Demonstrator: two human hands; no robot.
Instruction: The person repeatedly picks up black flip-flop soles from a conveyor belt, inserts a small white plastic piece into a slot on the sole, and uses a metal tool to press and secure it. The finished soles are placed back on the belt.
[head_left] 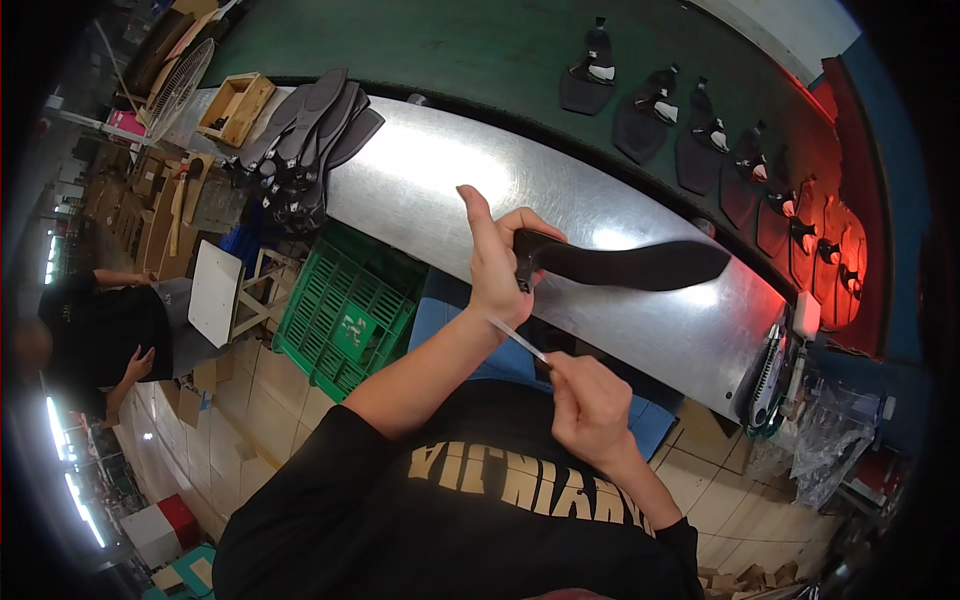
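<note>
The dark sole [635, 262] is in front of the person, seen over the steel table [450, 165], and I cannot tell if its free end is touching the metal or is above it; the left hand [492, 262] grasps it by the narrow strap end only, the thumb standing away from it, so a sideways push could probably turn the sole or let it slip, because the long wide part has no support from the fingers; the right hand [595, 408] is clenched on a thin pale tool [520, 342], which points to the left wrist, and whether the tip touches the skin is not clear; if this tip is sharp, a small slip might scratch the wrist; further out, the heap of soles [310, 130] lies loosely near the table's edge, above the green crate [350, 310], and a knock from the left arm could perhaps make some of them slide down; the spaced pieces [640, 125] on the green belt [400, 50] seem well apart from this danger.
</note>
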